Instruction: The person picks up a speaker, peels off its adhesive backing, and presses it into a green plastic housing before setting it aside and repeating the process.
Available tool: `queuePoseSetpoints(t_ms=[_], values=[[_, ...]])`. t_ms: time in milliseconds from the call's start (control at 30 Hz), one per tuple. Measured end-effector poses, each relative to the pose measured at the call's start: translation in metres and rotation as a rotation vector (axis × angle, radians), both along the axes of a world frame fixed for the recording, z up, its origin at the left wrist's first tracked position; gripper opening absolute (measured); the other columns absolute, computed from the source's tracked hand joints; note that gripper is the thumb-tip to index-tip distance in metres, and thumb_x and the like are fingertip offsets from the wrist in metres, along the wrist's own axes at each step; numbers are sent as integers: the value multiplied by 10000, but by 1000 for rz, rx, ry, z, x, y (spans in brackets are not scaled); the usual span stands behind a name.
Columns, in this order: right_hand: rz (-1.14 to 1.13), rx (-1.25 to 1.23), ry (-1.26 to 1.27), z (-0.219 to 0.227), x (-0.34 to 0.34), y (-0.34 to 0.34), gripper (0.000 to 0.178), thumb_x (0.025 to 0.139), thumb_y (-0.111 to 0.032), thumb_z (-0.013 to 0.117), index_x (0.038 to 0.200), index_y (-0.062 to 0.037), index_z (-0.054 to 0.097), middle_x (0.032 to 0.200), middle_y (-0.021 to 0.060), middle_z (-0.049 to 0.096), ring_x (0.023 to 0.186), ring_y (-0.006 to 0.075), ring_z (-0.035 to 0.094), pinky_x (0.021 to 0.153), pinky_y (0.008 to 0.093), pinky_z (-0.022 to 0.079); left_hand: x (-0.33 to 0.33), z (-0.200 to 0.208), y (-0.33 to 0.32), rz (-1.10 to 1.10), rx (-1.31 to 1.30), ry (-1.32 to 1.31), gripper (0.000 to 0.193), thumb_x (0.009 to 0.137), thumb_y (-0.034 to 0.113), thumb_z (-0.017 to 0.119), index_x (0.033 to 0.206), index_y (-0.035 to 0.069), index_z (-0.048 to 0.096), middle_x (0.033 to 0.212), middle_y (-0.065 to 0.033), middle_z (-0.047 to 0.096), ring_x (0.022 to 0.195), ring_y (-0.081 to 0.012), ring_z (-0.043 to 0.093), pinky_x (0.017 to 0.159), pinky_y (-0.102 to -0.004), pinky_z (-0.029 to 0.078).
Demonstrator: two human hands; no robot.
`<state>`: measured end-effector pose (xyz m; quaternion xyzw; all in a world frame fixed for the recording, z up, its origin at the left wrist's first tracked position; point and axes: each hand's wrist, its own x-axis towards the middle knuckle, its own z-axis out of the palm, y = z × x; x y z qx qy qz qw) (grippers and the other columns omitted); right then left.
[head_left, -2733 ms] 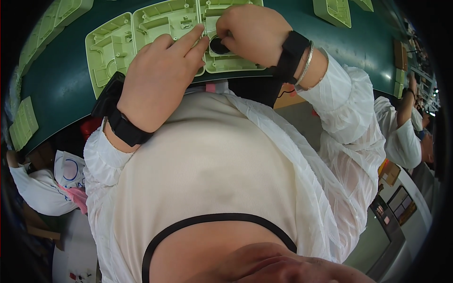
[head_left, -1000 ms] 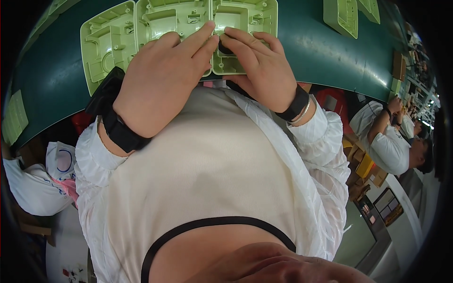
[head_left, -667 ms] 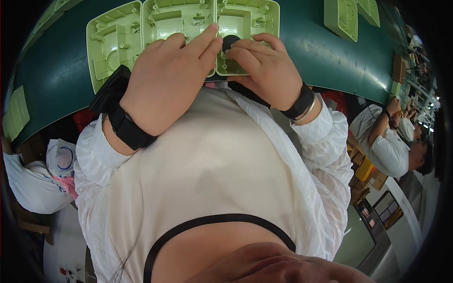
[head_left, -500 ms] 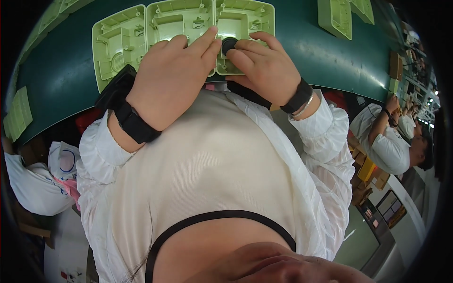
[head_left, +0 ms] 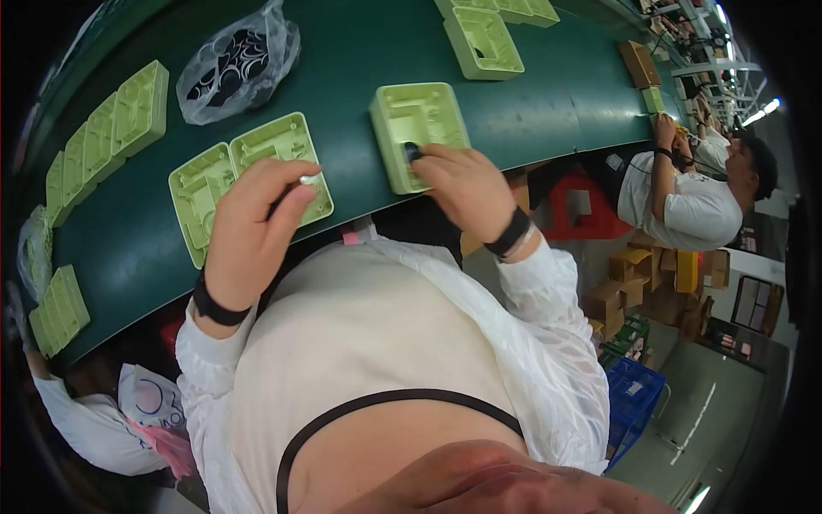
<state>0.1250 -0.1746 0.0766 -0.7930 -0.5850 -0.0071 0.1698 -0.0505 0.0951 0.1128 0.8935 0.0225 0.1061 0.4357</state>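
My left hand point(head_left: 255, 227) is closed over the near edge of a light-green plastic housing point(head_left: 278, 128), with a small shiny whitish piece point(head_left: 309, 180) showing at its thumb and fingertips. Another green housing point(head_left: 182, 184) of the same kind lies against it on the left. To the right, apart from these two, a third green housing point(head_left: 437, 98) lies with its ribbed inside up. My right hand point(head_left: 473, 190) reaches over its near right part and pinches a small black round part point(head_left: 412, 152) inside it.
A clear plastic bag point(head_left: 193, 103) of black round parts lies on the green table point(head_left: 342, 51). More green housings point(head_left: 141, 103) stand in a row at left, others point(head_left: 484, 43) at the far right. A co-worker point(head_left: 685, 188) is at the table on the right.
The right-hand housing now lies apart from the other two, my right hand still at it with the black part. My left hand's fingers have closed. The view has shifted, showing more table.
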Motion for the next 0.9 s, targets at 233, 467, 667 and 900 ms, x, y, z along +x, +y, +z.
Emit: queuePoseSetpoints(t_ms=[233,467,667,900], values=[[-336,-55,3,4,66,-121,459,777,34,723,1213,-70,626,1343,200,625,1213,406,613,1011,463,507,-12,-16,25,-146,-1576,122,376,1054,144,537,1390,-23,533,1190,-112,630,1025,-200,644,821,-350,553],[-435,-36,-77,-43,223,-159,492,827,28,693,1297,-102,627,1425,179,599,1261,425,585,1055,446,497,3,-8,6,138,-1626,136,438,1112,197,424,1466,-62,428,1262,-204,622,1089,-245,662,954,-331,581],[-456,-34,-145,-56,282,-122,539,818,98,622,1317,-104,633,1434,189,592,1297,418,566,1082,433,482,1,-17,-2,148,-1612,116,450,1132,279,401,1436,-47,465,1261,-198,634,1043,-234,672,879,-318,591],[-295,346,-215,-4,152,-33,420,855,65,656,1262,-39,662,1284,160,686,1188,349,655,993,401,521,-4,-25,4,-67,-1714,103,492,1124,416,429,1317,-20,550,1104,-120,643,767,-99,543,546,-205,447]])
